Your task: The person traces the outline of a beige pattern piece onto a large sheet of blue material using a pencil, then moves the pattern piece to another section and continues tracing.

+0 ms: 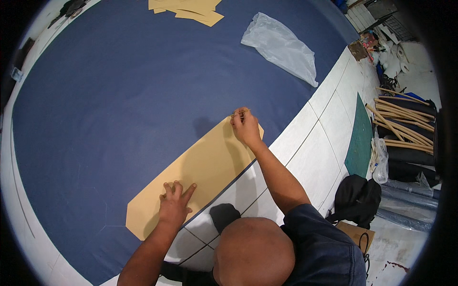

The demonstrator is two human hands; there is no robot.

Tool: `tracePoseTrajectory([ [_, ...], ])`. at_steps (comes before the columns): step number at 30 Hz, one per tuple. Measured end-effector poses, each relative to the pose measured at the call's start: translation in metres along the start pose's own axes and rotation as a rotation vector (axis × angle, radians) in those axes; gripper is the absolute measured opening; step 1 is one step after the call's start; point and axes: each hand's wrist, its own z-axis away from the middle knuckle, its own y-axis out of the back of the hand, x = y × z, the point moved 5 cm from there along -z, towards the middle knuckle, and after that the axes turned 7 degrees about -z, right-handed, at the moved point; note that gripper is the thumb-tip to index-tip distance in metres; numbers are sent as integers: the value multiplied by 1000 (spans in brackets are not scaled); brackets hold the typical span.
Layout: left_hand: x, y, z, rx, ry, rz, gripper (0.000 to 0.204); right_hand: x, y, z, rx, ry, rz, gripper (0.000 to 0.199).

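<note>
A long tan card template with cut-off corners lies on a wide dark blue fabric, along the fabric's near right edge. My left hand rests on the template's near left part, fingers spread and pressing it down. At the template's far right end, my right hand is closed in a pinch on a thin pen-like tool, by the card's corner. Most of the tool hides behind the fingers. Faint pale lines show on the fabric left of the template.
Several tan card pieces lie at the far edge. A crumpled clear plastic bag lies on the fabric at far right. White floor tiles border it. Further right are a green sheet, cardboard tubes and a black bag.
</note>
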Motion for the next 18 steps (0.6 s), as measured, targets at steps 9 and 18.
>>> tracePoseTrajectory([
  [9,0,2,-6,-59,44,49,95,27,27,2,106,-116,-54,26],
  [18,4,9,-7,-98,16,-3,93,44,47,1,201,-133,-99,24],
])
